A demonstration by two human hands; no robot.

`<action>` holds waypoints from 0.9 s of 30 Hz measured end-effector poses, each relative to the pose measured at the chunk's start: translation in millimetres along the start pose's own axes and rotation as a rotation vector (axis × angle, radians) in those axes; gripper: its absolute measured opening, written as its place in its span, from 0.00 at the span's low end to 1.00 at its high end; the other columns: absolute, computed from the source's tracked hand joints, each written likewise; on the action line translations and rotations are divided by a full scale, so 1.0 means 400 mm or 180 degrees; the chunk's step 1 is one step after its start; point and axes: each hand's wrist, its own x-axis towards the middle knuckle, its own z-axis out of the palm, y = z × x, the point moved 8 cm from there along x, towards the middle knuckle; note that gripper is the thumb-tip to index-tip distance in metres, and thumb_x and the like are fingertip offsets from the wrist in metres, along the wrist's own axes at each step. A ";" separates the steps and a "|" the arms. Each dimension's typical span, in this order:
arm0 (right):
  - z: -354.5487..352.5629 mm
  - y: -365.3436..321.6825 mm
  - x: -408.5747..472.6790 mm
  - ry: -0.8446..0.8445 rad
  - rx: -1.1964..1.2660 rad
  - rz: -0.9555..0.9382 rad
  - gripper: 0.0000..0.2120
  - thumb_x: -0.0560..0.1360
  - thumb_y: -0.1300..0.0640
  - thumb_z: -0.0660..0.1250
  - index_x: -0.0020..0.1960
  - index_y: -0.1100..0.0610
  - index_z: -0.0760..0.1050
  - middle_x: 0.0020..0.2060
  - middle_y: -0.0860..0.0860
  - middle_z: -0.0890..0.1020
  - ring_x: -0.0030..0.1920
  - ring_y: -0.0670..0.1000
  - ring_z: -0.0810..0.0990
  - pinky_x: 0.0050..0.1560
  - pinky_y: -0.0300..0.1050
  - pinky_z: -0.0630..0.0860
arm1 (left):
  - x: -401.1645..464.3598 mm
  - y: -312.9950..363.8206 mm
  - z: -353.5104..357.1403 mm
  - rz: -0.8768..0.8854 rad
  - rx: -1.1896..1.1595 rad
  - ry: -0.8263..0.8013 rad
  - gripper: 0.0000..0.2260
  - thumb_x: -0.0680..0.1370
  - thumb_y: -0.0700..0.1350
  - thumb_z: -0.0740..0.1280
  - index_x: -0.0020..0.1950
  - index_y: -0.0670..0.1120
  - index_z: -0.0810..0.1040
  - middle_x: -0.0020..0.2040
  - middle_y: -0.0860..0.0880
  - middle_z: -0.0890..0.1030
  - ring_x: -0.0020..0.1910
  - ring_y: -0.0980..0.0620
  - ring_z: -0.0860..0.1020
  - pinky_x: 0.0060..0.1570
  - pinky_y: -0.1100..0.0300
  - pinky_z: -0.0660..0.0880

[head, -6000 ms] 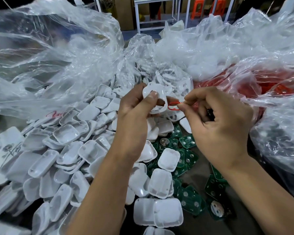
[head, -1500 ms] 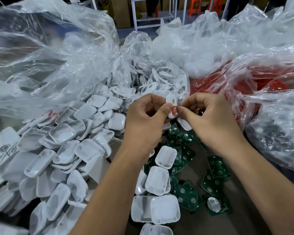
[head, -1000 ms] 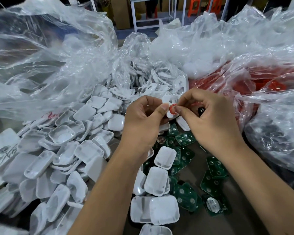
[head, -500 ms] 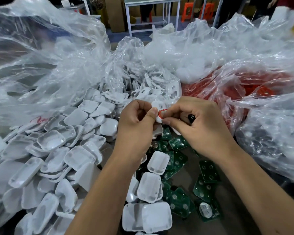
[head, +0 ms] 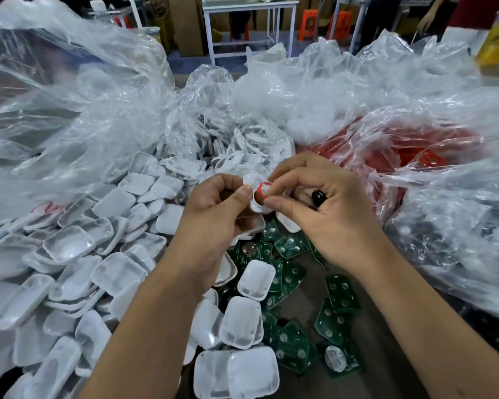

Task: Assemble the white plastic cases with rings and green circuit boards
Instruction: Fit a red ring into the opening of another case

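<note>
My left hand point(head: 213, 214) grips a small white plastic case point(head: 255, 205) between thumb and curled fingers, above the work table. My right hand point(head: 326, 208) pinches a red ring point(head: 263, 187) with thumb and forefinger and holds it against that case. A small black part point(head: 318, 196) is tucked under the right hand's curled fingers. Several green circuit boards point(head: 291, 246) lie scattered on the table below both hands. A big heap of white case halves point(head: 104, 254) fills the left side.
Clear plastic bags ring the table: one with white frame parts point(head: 236, 151) behind my hands, one with red parts point(head: 409, 156) at right, a large crumpled one point(head: 69, 96) at left. A white-legged table point(head: 248, 12) and orange stools point(head: 340, 21) stand far back.
Both hands stayed together on the case and ring, drifting slightly down and left in view as the head tilted up. The ring now sits pressed on the case's face.
</note>
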 end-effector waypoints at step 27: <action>0.010 -0.018 -0.005 0.0000 -0.0400 -0.0121 0.12 0.72 0.61 0.80 0.55 0.52 0.87 0.44 0.46 0.81 0.26 0.53 0.68 0.33 0.49 0.73 | -0.009 0.004 0.001 0.0009 -0.0196 0.0051 0.06 0.83 0.36 0.66 0.46 0.39 0.77 0.38 0.44 0.81 0.38 0.49 0.81 0.45 0.53 0.83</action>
